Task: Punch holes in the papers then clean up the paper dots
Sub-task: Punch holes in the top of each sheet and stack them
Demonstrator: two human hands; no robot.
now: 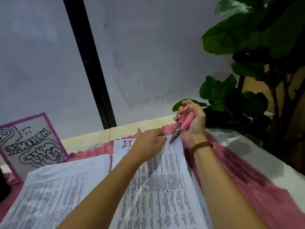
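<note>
A printed sheet [166,182] marked "I.T" lies in front of me on a pink cloth [244,179]. My left hand [148,142] presses flat on its upper part with straight fingers. My right hand [192,121] grips the pink handles of a plier-type hole punch [177,130], squeezed together. The metal jaws bite the sheet's top right corner. No paper dots are visible.
A second stack of printed papers [57,192] lies to the left. A purple-framed drawing [31,142] leans behind it. A large green plant [250,63] stands at the right by the table's far corner. A grey wall with a black strip [92,63] is behind.
</note>
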